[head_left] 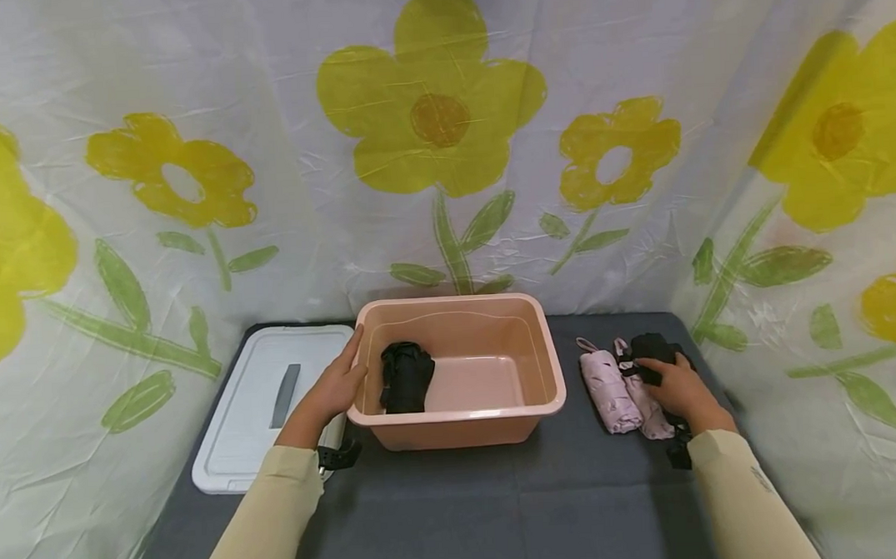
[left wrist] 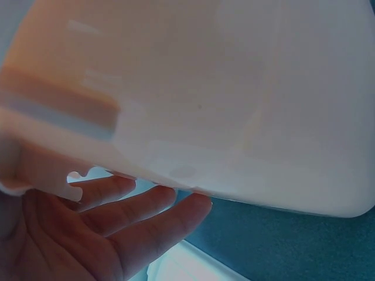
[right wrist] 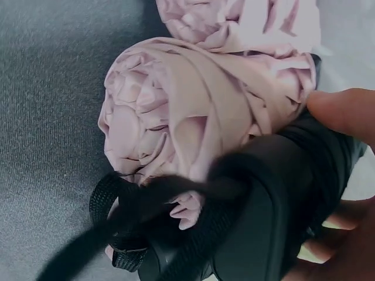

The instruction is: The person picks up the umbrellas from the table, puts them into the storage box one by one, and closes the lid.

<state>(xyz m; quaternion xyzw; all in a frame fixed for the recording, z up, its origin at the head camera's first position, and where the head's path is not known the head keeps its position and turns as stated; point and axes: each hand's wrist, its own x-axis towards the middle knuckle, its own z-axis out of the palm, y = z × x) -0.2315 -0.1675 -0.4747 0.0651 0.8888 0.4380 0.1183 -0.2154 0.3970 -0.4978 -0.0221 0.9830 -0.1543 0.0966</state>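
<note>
A peach plastic bin stands at the middle of the table. Its left rim is held by my left hand, thumb over the edge and fingers along the outer wall, as the left wrist view shows. Inside the bin, at its left, lies a folded black umbrella. On the right, my right hand grips another folded black umbrella, which has a dark strap. Two rolled pink umbrellas lie beside it; the left one is in plain sight, while the nearer one is partly covered.
A white lid with a grey handle lies left of the bin. Another small black item shows beneath my right wrist. Flower-printed sheeting hangs behind and at both sides of the dark grey table.
</note>
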